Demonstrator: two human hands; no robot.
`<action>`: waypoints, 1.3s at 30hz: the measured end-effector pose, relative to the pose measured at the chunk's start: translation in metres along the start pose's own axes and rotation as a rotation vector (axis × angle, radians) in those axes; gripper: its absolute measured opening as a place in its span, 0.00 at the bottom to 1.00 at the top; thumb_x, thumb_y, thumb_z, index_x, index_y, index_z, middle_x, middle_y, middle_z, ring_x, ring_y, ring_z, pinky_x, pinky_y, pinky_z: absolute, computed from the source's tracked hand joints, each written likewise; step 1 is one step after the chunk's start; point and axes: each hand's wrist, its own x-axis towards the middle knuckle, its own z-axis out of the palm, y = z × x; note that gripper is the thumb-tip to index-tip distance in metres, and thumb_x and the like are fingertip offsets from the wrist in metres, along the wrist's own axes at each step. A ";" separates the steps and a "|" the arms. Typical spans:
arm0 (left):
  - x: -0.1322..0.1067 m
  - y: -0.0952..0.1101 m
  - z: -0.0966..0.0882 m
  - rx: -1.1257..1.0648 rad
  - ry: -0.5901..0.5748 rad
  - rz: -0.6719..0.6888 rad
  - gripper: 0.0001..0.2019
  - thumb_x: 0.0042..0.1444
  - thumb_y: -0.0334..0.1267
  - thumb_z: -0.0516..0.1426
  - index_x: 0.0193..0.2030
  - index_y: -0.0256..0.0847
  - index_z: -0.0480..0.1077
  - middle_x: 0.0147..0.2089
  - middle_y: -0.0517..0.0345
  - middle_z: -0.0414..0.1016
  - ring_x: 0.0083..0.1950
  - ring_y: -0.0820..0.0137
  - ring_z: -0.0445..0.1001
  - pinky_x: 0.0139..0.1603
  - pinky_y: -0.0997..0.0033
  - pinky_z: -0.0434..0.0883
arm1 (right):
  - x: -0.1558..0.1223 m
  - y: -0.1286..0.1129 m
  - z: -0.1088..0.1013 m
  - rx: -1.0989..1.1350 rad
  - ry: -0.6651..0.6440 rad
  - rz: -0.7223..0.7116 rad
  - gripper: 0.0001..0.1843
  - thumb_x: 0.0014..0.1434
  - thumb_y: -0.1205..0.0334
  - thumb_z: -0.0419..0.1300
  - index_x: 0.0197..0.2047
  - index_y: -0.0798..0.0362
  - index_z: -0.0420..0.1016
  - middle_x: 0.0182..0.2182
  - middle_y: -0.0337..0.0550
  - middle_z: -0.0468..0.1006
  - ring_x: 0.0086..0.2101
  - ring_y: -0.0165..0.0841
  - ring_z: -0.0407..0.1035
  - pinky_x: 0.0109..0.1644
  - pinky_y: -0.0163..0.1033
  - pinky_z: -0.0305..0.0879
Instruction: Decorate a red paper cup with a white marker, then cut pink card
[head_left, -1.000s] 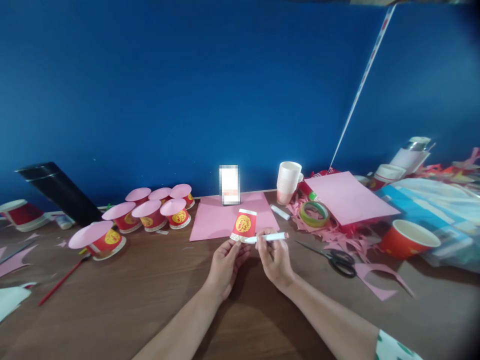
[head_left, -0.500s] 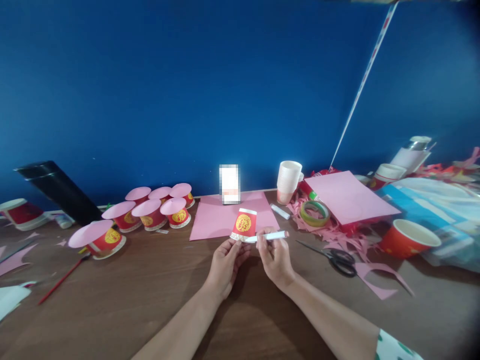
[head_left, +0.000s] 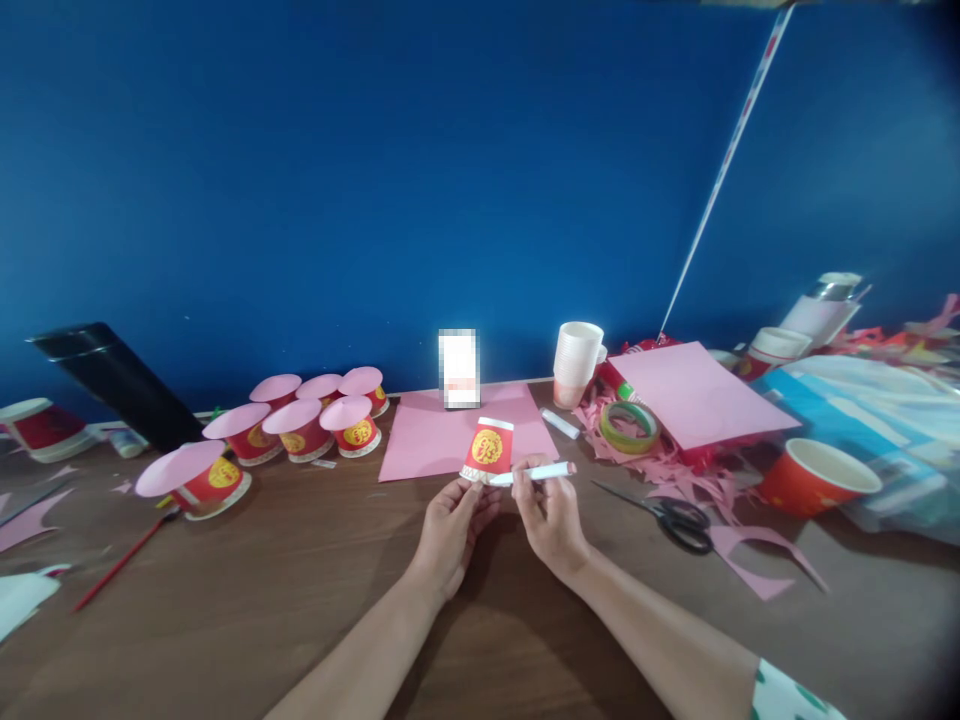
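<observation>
An upside-down red paper cup with a yellow round emblem is in front of me, its white rim downward. My left hand pinches the cup at that rim, which bears a drawn zigzag pattern. Between the fingers of my right hand is a white marker pen, its tip at the lower right of the rim. Whether the tip touches the paper I cannot tell. Just beyond the cup lies a pink sheet, and a white pen cap rests to its right.
Several red cups topped with pink discs stand at left, near a black bottle and a red brush. Rightward are stacked paper cups, a tape roll, scissors, pink paper scraps and an orange cup.
</observation>
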 end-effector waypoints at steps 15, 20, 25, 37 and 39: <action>0.001 -0.001 -0.002 0.003 -0.015 0.004 0.10 0.47 0.38 0.62 0.32 0.34 0.70 0.30 0.56 0.74 0.34 0.74 0.74 0.42 0.73 0.71 | 0.001 -0.001 0.001 -0.035 0.026 -0.028 0.08 0.61 0.64 0.48 0.33 0.53 0.66 0.28 0.43 0.74 0.30 0.33 0.68 0.39 0.37 0.62; 0.001 -0.001 -0.001 0.010 -0.005 -0.003 0.11 0.45 0.39 0.62 0.32 0.34 0.70 0.30 0.55 0.75 0.35 0.72 0.75 0.42 0.72 0.71 | 0.002 0.000 0.001 -0.028 0.054 -0.032 0.07 0.60 0.63 0.48 0.33 0.53 0.65 0.28 0.43 0.74 0.30 0.32 0.68 0.38 0.36 0.63; 0.000 -0.001 -0.001 0.029 -0.009 -0.006 0.10 0.47 0.39 0.62 0.33 0.34 0.70 0.32 0.53 0.76 0.36 0.72 0.75 0.41 0.73 0.71 | 0.002 0.001 0.000 -0.022 0.054 -0.010 0.07 0.60 0.64 0.48 0.33 0.53 0.65 0.29 0.44 0.73 0.30 0.32 0.68 0.38 0.37 0.63; -0.001 0.000 -0.001 0.041 -0.016 -0.003 0.08 0.49 0.37 0.60 0.33 0.34 0.69 0.33 0.52 0.76 0.35 0.74 0.74 0.42 0.75 0.71 | 0.002 0.005 0.001 0.003 0.074 0.014 0.04 0.60 0.65 0.49 0.35 0.53 0.64 0.31 0.44 0.73 0.32 0.33 0.68 0.39 0.37 0.63; -0.001 0.000 0.000 0.042 -0.011 -0.005 0.09 0.49 0.37 0.60 0.33 0.33 0.69 0.33 0.52 0.76 0.35 0.74 0.74 0.41 0.75 0.71 | 0.003 0.005 0.000 -0.001 0.078 0.021 0.05 0.60 0.65 0.49 0.34 0.53 0.64 0.30 0.44 0.73 0.32 0.33 0.68 0.38 0.37 0.64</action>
